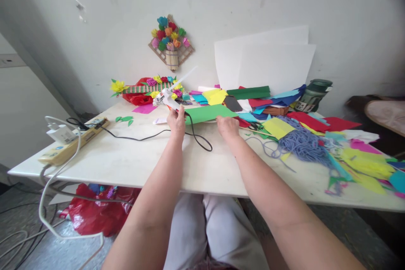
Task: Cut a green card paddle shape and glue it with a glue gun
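Observation:
My left hand (176, 121) is closed around the handle of a white hot glue gun (171, 102). A pale translucent glue stick (185, 78) sticks up from the gun's back, and a black cord (204, 147) loops from its handle. Beside it, a sheet of green paper (207, 114) spans the gap between my hands. My right hand (228, 127) has its fingers closed at the lower right edge of this sheet; the fingertips are partly hidden. A thin stick (257, 131) shows just right of that hand.
A power strip (74, 141) with plugs and cables lies at left. Cut green leaves (124, 119) are near it. Coloured paper, a heap of blue yarn (300, 143) and a dark bottle (313, 95) cover the right side. Paper flowers (158, 80) lie behind the gun.

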Demonstrator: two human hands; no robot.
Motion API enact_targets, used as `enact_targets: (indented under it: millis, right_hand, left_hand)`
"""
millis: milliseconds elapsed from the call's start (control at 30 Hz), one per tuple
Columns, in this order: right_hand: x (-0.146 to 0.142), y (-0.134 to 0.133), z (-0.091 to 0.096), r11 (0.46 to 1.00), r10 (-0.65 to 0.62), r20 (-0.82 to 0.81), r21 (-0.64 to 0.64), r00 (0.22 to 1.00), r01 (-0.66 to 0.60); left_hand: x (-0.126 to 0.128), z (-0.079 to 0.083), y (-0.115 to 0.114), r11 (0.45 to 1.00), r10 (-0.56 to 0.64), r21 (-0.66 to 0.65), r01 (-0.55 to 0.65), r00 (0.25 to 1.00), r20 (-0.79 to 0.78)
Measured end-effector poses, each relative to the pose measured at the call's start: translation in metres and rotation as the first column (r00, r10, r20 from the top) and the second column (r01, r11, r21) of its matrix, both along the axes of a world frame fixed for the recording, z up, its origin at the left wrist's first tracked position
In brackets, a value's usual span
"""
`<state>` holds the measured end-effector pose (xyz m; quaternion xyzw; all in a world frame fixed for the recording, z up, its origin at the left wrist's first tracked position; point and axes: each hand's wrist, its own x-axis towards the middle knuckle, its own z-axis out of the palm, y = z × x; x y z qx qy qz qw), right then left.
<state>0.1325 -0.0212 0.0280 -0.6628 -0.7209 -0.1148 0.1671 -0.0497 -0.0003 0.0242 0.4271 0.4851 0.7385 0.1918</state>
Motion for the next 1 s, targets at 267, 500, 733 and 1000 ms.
enact_targets:
  millis: [267,500,733,1000]
  right_hand:
    - [0.005,0.003,-0.003,0.984,-0.110,-0.380,0.089,0.919,0.155]
    - [0.015,0.026,-0.020,0.976,0.069,-0.791,0.180,0.608,0.124]
    - [0.007,0.036,-0.025,0.989,0.090,-0.993,0.080,-0.072,0.121]
    - [-0.004,0.020,-0.015,0.984,-0.088,-0.905,-0.013,-0.416,-0.180]
  left_hand:
    - [0.001,0.003,-0.003,0.997,-0.027,0.074,0.023,0.998,0.057]
    - [0.002,0.008,-0.009,0.997,-0.011,0.076,0.004,0.996,0.091]
    - [0.005,0.009,-0.011,0.998,-0.038,0.061,0.033,0.996,0.082]
    - [0.003,0.005,-0.009,0.998,-0.048,0.031,0.048,0.999,0.014]
